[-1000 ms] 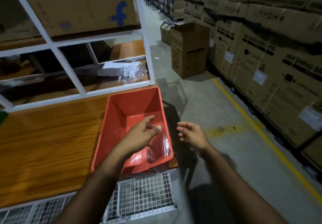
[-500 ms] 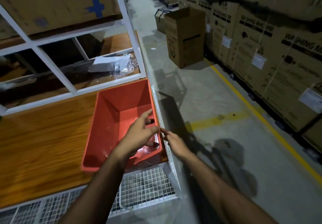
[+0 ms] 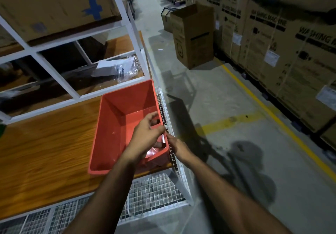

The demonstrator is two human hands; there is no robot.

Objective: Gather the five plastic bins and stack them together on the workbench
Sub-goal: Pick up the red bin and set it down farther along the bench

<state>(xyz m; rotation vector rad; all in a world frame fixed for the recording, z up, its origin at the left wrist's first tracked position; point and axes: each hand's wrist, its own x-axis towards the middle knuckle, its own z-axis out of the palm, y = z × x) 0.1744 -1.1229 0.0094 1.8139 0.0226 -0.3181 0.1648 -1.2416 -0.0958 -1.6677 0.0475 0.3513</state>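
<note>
One red plastic bin (image 3: 123,124) sits open side up at the right end of the wooden workbench (image 3: 45,152), its near corner over the bench's front edge. My left hand (image 3: 145,135) reaches over the bin's near right part, fingers curled down inside against the right wall. From outside, my right hand (image 3: 179,147) meets the same wall, fingertips pinching its rim. Something clear and shiny lies in the bin under my left hand. No other bin is in view.
A white shelf frame (image 3: 54,73) rises behind the bench, with a plastic bag (image 3: 118,68) behind it. Wire mesh (image 3: 154,192) edges the bench's front and right. An open carton (image 3: 194,37) stands in the aisle; stacked cartons (image 3: 281,52) line a yellow floor line (image 3: 272,115).
My hands were apart and open, the right one off the bench's side. Both have closed in on the bin's right wall, and the view has shifted slightly.
</note>
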